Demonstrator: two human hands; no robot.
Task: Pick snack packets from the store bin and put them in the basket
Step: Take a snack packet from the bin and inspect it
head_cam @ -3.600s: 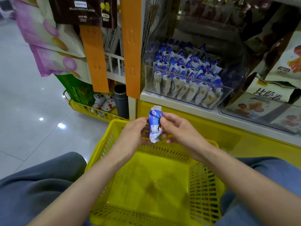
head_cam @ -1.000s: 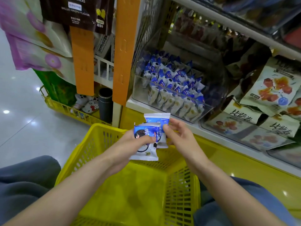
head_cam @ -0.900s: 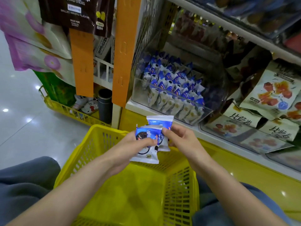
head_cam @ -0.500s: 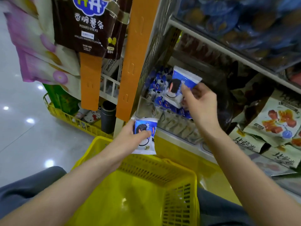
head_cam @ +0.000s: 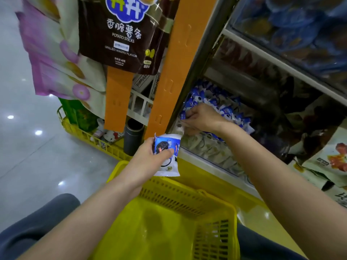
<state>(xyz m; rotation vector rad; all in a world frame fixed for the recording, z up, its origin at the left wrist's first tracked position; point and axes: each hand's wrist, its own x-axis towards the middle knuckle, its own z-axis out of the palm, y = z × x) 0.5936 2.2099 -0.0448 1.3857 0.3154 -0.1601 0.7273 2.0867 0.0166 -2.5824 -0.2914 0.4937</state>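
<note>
The yellow plastic basket (head_cam: 187, 192) rests on my lap, and I see nothing inside it. Just above its far rim, my left hand (head_cam: 148, 158) grips a blue-and-white snack packet (head_cam: 166, 142) that stands upright. The clear store bin (head_cam: 210, 152) sits on the shelf beyond, filled with several matching packets (head_cam: 225, 109). My right hand (head_cam: 201, 117) is down inside the bin at its left end. Its fingers are curled and pinch a blue packet (head_cam: 183, 115) lying among the others.
An orange shelf post (head_cam: 169, 72) rises left of the bin, with a hanging potato-sticks bag (head_cam: 122, 34) beside it. A low yellow rack (head_cam: 90, 136) and a dark cylinder (head_cam: 133, 136) stand on the floor. Snack bags (head_cam: 330, 156) fill the shelf at right.
My right hand, which held a packet up in front of the bin, has dropped into the bin among the packets. My left hand keeps its packet and has barely moved.
</note>
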